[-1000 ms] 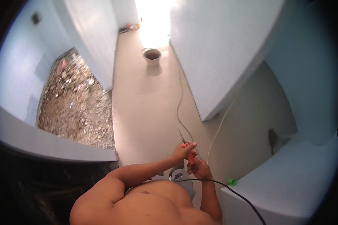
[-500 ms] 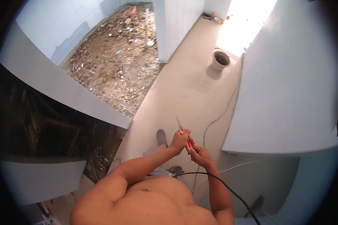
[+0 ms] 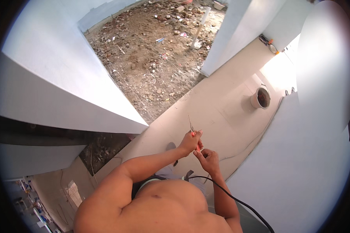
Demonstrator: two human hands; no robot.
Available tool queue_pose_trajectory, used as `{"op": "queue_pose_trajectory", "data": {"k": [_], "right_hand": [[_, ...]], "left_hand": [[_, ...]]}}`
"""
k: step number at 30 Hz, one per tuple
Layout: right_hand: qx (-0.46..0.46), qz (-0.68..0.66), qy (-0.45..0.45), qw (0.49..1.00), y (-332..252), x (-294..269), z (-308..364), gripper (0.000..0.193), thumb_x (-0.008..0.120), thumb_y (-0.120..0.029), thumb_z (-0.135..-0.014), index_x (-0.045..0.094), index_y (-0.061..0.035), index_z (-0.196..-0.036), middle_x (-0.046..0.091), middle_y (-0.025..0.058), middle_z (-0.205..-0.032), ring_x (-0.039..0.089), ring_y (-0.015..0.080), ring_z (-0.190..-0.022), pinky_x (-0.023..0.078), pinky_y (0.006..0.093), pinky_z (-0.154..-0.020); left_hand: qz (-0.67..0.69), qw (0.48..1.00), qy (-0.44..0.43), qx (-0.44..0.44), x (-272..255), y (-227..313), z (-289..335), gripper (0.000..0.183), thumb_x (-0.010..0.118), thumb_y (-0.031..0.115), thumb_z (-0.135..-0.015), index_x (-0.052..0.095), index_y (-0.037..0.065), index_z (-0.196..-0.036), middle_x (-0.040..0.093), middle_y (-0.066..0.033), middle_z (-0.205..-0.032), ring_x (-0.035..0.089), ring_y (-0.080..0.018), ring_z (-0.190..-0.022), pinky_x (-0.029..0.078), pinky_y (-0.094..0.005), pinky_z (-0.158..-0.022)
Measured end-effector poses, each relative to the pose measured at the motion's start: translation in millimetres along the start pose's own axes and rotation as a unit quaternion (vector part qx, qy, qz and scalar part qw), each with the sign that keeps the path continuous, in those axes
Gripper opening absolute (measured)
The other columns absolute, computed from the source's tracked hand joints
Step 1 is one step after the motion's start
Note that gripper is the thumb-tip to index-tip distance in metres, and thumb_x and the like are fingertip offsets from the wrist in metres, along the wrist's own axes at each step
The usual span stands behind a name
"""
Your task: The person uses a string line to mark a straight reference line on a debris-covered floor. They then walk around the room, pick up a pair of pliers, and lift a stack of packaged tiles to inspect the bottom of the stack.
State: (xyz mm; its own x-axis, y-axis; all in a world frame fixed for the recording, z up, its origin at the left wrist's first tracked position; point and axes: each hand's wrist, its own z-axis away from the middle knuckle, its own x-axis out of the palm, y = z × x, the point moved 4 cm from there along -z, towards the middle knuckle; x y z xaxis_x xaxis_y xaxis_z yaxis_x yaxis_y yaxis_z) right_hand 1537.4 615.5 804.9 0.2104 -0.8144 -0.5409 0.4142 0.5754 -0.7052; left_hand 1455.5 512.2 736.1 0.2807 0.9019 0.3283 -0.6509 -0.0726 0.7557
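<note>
Red-handled long-nose pliers [image 3: 191, 129] are held out in front of my bare torso, their thin tip pointing away from me. My left hand [image 3: 190, 142] is closed around the handles, just behind the metal jaws. At the near end of the red handles, my right hand [image 3: 209, 160] has its fingers curled and its thumb pressed against the grip. The palm sides of both hands are hidden. Beneath the hands lies a beige tiled floor [image 3: 206, 105].
A bucket [image 3: 255, 100] with dark contents stands on the tiles ahead right. Rubble-strewn earth [image 3: 140, 62] fills an opening ahead left, with an upright pipe [image 3: 201, 26]. Walls flank me. A black cable [image 3: 237, 200] runs from my waist past my right arm.
My view has turned left, so the bucket and doorway sit farther right and more of the rubble ground shows. Both hands keep hold of the pliers, with the right hand slightly lower on the handles.
</note>
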Motion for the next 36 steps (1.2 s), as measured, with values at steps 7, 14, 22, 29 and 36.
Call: {"op": "queue_pose_trajectory", "data": {"k": [7, 14, 22, 29, 36], "right_hand": [[-0.080, -0.252, 0.009, 0.964, -25, -23, -101, 0.038, 0.072, -0.028, -0.085, 0.062, 0.0050, -0.102, 0.065, 0.0066, -0.085, 0.060, 0.0108, -0.075, 0.050, 0.0260, -0.064], [-0.042, -0.215, -0.076, 0.973, -56, -66, -226, 0.040, 0.073, -0.022, -0.084, 0.060, 0.0053, -0.109, 0.067, 0.0080, -0.092, 0.063, 0.0109, -0.079, 0.051, 0.0261, -0.073], [-0.151, -0.213, -0.349, 0.900, -107, -138, -396, 0.045, 0.069, -0.031, -0.088, 0.055, 0.0042, -0.112, 0.066, 0.0085, -0.088, 0.062, 0.0111, -0.073, 0.052, 0.0265, -0.069], [-0.048, -0.353, -0.482, 0.801, -188, -176, -491, 0.048, 0.051, -0.041, -0.098, 0.052, -0.0008, -0.124, 0.069, 0.0140, -0.102, 0.065, 0.0113, -0.066, 0.055, 0.0245, -0.062], [0.021, -0.543, -0.518, 0.660, -248, -152, -583, 0.062, 0.048, -0.050, -0.095, 0.045, 0.0004, -0.131, 0.057, 0.0186, -0.121, 0.057, 0.0328, -0.112, 0.040, 0.0463, -0.102]], "left_hand": [[0.066, 0.998, 0.005, 0.003, -21, 61, -49, 0.045, 0.052, 0.046, -0.096, 0.057, 0.002, -0.086, 0.065, -0.0106, -0.084, 0.064, -0.0173, -0.082, 0.051, -0.0287, -0.079], [0.043, 0.998, 0.038, 0.025, -39, 129, -146, 0.058, 0.047, 0.054, -0.096, 0.061, -0.002, -0.106, 0.066, -0.0103, -0.085, 0.065, -0.0165, -0.078, 0.052, -0.0271, -0.077], [-0.060, 0.996, -0.002, 0.068, -47, 262, -241, 0.052, 0.051, 0.043, -0.096, 0.059, -0.005, -0.116, 0.066, -0.0095, -0.076, 0.064, -0.0138, -0.065, 0.052, -0.0267, -0.065], [-0.002, 0.991, -0.003, 0.130, -92, 352, -295, 0.041, 0.059, 0.028, -0.095, 0.056, -0.001, -0.123, 0.066, -0.0090, -0.104, 0.064, -0.0151, -0.092, 0.051, -0.0291, -0.085], [-0.365, 0.877, 0.152, 0.274, -167, 419, -379, 0.056, 0.044, 0.048, -0.097, 0.060, -0.003, -0.113, 0.060, -0.0200, -0.112, 0.059, -0.0310, -0.103, 0.046, -0.0373, -0.090]]}}
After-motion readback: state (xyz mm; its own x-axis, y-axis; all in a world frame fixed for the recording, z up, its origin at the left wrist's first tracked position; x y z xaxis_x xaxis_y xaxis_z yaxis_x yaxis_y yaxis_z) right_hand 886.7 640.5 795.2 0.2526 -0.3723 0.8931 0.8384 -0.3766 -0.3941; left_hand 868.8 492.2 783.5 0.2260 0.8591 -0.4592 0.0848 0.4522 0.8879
